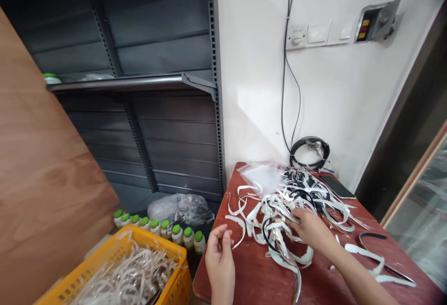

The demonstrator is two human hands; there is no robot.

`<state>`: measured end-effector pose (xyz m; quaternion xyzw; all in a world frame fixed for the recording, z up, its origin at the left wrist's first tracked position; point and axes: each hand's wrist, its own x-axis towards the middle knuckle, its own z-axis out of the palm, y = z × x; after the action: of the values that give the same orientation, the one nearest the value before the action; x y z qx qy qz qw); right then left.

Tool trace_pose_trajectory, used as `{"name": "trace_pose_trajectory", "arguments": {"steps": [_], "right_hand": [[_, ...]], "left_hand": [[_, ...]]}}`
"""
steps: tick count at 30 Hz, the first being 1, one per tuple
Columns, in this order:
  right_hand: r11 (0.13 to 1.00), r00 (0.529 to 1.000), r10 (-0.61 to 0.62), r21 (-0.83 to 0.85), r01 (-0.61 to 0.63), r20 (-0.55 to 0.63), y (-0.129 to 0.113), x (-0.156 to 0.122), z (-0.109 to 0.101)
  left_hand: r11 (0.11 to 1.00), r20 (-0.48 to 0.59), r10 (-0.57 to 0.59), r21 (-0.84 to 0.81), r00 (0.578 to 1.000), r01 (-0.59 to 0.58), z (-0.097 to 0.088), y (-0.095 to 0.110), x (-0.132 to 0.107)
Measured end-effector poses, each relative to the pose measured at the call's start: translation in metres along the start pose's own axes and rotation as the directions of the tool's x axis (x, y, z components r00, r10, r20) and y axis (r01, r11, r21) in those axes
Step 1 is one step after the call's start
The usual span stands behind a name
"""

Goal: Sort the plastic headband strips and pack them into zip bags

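Observation:
On the reddish table lies a tangled pile of thin curved bands [279, 242], mostly white with shiny metallic edges and a few black ones. My right hand [309, 228] reaches into the pile from the right. Its fingers are closed on a white curved band near the middle, and the fingertips are partly hidden. Left of the pile, my left hand [220, 256] is held palm up above the table edge. Its fingers are loosely curled and apart, with nothing visible in them. A single white curved band [240, 230] lies just beyond its fingertips.
A yellow crate [183, 256] full of similar strips stands at lower left. Several green-capped bottles [177, 234] line up behind it. On the table [244, 272] are clear plastic bags [263, 177], a phone [337, 186] and a coiled black cable [296, 149]. Dark shelving [167, 146] stands behind.

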<state>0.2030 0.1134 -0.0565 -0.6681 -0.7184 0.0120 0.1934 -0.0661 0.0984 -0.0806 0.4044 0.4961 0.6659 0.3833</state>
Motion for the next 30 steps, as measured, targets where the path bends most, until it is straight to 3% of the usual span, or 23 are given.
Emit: {"name": "trace_pose_trajectory", "arguments": {"steps": [5,9,13,17,21,26,28,30], "right_hand": [[0.993,0.999,0.001,0.114,0.005,-0.053,-0.009,0.025,-0.023],[0.948,0.995,0.071,0.314,-0.046,-0.068,-0.003,0.026,-0.022],[0.744,0.979,0.186,0.663,-0.082,-0.088,0.008,0.017,-0.011],[0.558,0.946,0.316,0.821,-0.124,-0.072,0.017,0.011,-0.003],[0.467,0.913,0.393,0.879,-0.093,-0.112,0.023,0.008,0.000],[0.429,0.801,0.541,0.903,-0.001,-0.256,0.027,0.005,-0.006],[0.297,0.792,0.556,0.950,0.093,-0.251,0.027,0.005,-0.009],[0.118,0.826,0.523,0.977,0.176,-0.212,0.021,0.005,-0.011]], "left_hand": [[0.999,0.010,0.012,0.044,1.000,-0.012,0.001,-0.002,-0.001],[0.999,0.026,-0.015,0.043,1.000,0.014,0.005,-0.005,-0.002],[0.998,0.051,-0.047,0.054,0.998,0.044,0.011,-0.006,-0.004],[0.998,0.071,-0.039,0.060,0.997,0.035,0.018,-0.005,-0.007],[0.995,0.090,-0.025,0.098,0.996,0.016,0.020,-0.004,-0.008],[0.990,0.105,-0.020,0.142,0.994,0.005,0.019,-0.004,-0.010],[0.991,0.114,-0.018,0.136,0.993,0.003,0.020,-0.003,-0.012],[0.992,0.143,-0.010,0.129,0.990,-0.009,0.021,-0.002,-0.014]]}}
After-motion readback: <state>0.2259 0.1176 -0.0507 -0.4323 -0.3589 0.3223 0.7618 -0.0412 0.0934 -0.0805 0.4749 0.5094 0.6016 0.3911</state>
